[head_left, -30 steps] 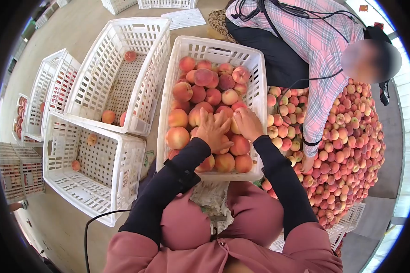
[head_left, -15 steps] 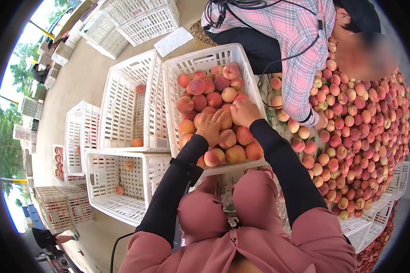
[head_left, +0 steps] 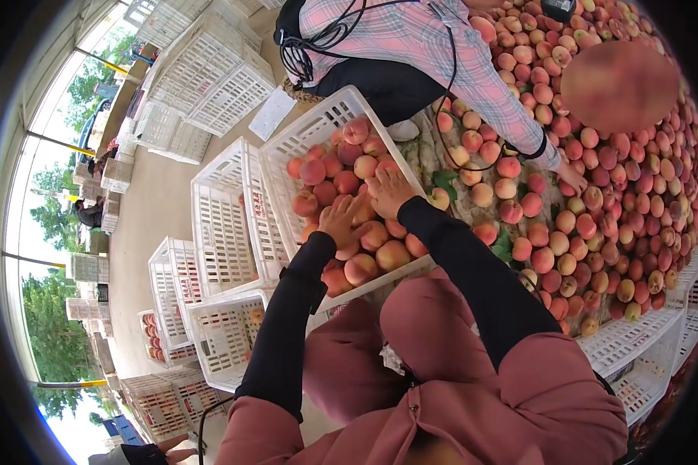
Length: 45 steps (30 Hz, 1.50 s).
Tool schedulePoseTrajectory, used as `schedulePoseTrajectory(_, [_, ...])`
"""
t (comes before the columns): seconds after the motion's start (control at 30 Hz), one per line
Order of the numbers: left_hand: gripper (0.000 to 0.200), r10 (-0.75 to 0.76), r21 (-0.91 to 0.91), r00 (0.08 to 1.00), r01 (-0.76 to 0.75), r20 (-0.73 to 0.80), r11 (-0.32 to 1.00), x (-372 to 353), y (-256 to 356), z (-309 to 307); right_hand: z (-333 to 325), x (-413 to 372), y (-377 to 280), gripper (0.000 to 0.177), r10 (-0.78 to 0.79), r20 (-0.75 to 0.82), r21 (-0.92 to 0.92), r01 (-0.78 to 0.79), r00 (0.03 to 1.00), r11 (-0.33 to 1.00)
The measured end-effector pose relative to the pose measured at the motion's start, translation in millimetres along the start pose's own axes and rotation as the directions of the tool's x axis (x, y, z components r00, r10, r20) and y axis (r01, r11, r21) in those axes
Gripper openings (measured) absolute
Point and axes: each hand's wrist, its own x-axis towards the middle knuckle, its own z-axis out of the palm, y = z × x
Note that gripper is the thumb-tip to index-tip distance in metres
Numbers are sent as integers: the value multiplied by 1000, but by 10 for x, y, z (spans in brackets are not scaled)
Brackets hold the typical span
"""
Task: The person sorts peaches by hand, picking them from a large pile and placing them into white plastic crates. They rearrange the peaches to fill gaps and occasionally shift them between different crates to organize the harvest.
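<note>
A white slatted plastic crate [head_left: 310, 133] stands in front of my knees, partly filled with red-and-yellow peaches [head_left: 346, 183]. My left hand [head_left: 340, 222] lies on the peaches near the middle of the crate, palm down with the fingers spread. Just to its right, my right hand [head_left: 388, 191] rests flat on peaches beside the crate's right wall, its fingers stretched forward. Neither hand is wrapped round a peach. The fruit directly under both palms is hidden.
A big peach pile [head_left: 613, 178] spreads at the right, where a co-worker's hand [head_left: 572, 178] touches fruit. Left of my crate stand another white crate [head_left: 223, 217] and a lower one [head_left: 221, 333]. Stacked crates [head_left: 217, 85] rise behind. A black cable [head_left: 451, 85] hangs by the co-worker.
The view has turned, and the crate now appears tilted. Both my hands stay on the peaches, with the right one stretched flatter. The co-worker's hand has moved farther right over the pile.
</note>
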Motion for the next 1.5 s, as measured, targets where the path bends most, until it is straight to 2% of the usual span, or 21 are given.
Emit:
schedulePoseTrajectory(0.1, [80, 16, -24, 996, -18, -91, 1000, -44, 70, -36, -95, -57, -4, 46, -20, 93, -16, 21, 995, 1000])
schedulePoseTrajectory(0.17, [81, 57, 17, 995, -56, -76, 998, -19, 95, -106, -198, -9, -27, 52, 2, 197, -59, 10, 980, 998])
schedulePoseTrajectory(0.3, [84, 103, -28, 990, -106, -101, 994, 15, 50, -161, -154, -43, 18, 56, -55, 129, -140, 74, 990, 987])
schedulePoseTrajectory(0.4, [85, 82, -53, 986, -91, -142, 995, 50, 15, 29, -220, -79, 16, 60, -49, 196, -174, 84, 979, 981])
schedulePoseTrajectory(0.47, [88, 42, -81, 983, -57, -178, 995, 58, 71, 147, -176, -78, 76, 63, -111, 145, -157, 133, 983, 979])
schedulePoseTrajectory(0.53, [92, 26, -32, 949, -38, -315, 999, 71, 142, 289, -262, -61, 53, 69, -103, 221, -180, 144, 970, 973])
schedulePoseTrajectory(0.6, [95, -8, -57, 935, -13, -355, 998, 78, 165, 319, -395, -30, 14, 71, -61, 354, -192, 136, 933, 972])
schedulePoseTrajectory(0.67, [95, -46, -53, 984, 38, -172, 998, 36, 225, 155, -554, 60, -10, 73, -45, 438, -238, 164, 898, 957])
schedulePoseTrajectory(0.77, [93, -69, -67, 987, 60, -145, 996, 45, 257, 146, -763, 510, 68, 69, -55, 732, 12, 68, 679, 998])
schedulePoseTrajectory(0.8, [92, -84, -47, 987, 78, -139, 996, 51, 276, 157, -780, 645, 69, 69, -39, 746, -6, 66, 664, 998])
schedulePoseTrajectory(0.87, [90, -94, -81, 985, 84, -141, 993, 50, 292, 138, -725, 909, 9, 65, 10, 669, 282, -267, 743, 922])
schedulePoseTrajectory(0.9, [88, -102, -92, 985, 90, -138, 992, 43, 297, 126, -618, 1055, -19, 65, 13, 678, 273, -268, 735, 924])
schedulePoseTrajectory(1.0, [86, -107, -139, 992, 96, -74, 986, 56, 290, 72, -205, 1346, -260, 66, -38, 762, 159, -129, 646, 979])
schedulePoseTrajectory(1.07, [86, -113, -154, 992, 104, -50, 983, 60, 294, 27, -54, 1444, -473, 67, -79, 567, -50, 130, 820, 990])
schedulePoseTrajectory(1.2, [88, -112, -164, 990, 97, -90, 982, 57, 291, 69, 218, 1735, -470, 72, -199, 485, 102, 170, 851, 980])
schedulePoseTrajectory(1.27, [89, -148, -144, 987, 137, -68, 980, 50, 301, 16, 351, 1847, -494, 75, -180, 589, 267, 20, 788, 963])
schedulePoseTrajectory(1.3, [90, -136, -158, 989, 125, -64, 979, 49, 292, 3, 413, 1867, -557, 78, -208, 567, 305, 31, 797, 952])
schedulePoseTrajectory(1.4, [88, -124, -170, 986, 105, -107, 980, 42, 283, 111, 629, 1935, -738, 78, -251, 550, 354, 51, 797, 934])
schedulePoseTrajectory(1.43, [86, -107, -157, 984, 83, -146, 984, 41, 278, 153, 570, 1925, -889, 72, -204, 556, 246, 74, 806, 966])
schedulePoseTrajectory(1.47, [85, -89, -144, 978, 62, -187, 988, 41, 274, 185, 517, 1874, -1046, 72, -209, 560, 255, 73, 802, 964])
schedulePoseTrajectory(1.5, [85, -97, -145, 979, 71, -179, 987, 42, 269, 177, 479, 1797, -1187, 62, -304, 540, 191, 237, 785, 952])
